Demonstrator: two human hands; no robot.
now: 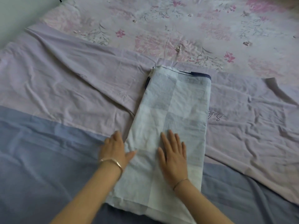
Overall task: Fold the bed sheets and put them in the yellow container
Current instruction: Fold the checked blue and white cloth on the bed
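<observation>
A pale blue-and-white checked bed sheet [174, 102], folded into a long narrow strip with a dark blue edge at its far end, lies on the bed running away from me. My right hand [174, 156] rests flat on its near half with straight, spread fingers. My left hand [114, 148] lies at the strip's left edge, palm down on the bed, thumb touching the fold. Both wrists wear thin bangles. No yellow container is in view.
The bed is covered by a lilac and blue spread [64, 88] with wrinkles. A pink floral quilt [186, 29] covers the far part. A pale wall or floor patch [14, 15] shows at the top left corner.
</observation>
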